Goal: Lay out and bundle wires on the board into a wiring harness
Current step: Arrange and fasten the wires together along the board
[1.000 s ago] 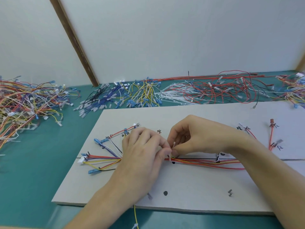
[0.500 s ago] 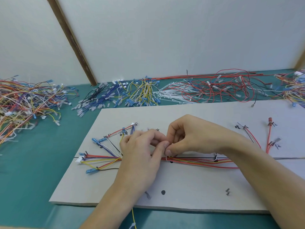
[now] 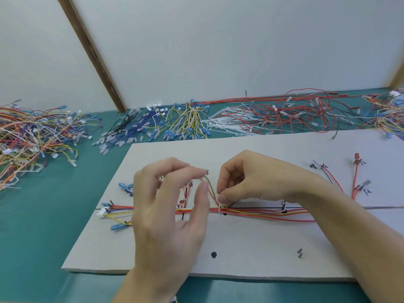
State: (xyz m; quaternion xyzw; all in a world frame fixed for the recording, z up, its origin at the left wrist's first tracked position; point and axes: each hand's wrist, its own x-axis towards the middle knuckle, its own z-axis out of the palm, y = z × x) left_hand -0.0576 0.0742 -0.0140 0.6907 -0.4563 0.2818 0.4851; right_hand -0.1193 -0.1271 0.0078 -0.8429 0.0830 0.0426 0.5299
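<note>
A grey board (image 3: 251, 241) lies on the green table. A wire bundle (image 3: 262, 212) of red, orange and yellow wires runs along its black line, ending at a white connector (image 3: 101, 212) on the left. My right hand (image 3: 258, 178) pinches a white cable tie (image 3: 219, 208) wrapped round the bundle at mid-board. My left hand (image 3: 168, 215) hovers blurred over the bundle's left part, fingers spread and thumb apart, holding nothing. A brown and a red branch wire (image 3: 211, 189) rise from the tie towards its fingertips. A second tie (image 3: 283, 208) sits further right.
Loose wire piles line the back of the table: a mixed pile (image 3: 28, 136) at left, blue and black wires (image 3: 131, 132), yellow wires (image 3: 190, 121), white cable ties (image 3: 225, 125), red wires (image 3: 295, 114). Red branch wires (image 3: 355, 178) stand at the board's right.
My left hand has let go at the tie and lifted away to the left with fingers spread. My right hand still pinches the tie at the bundle.
</note>
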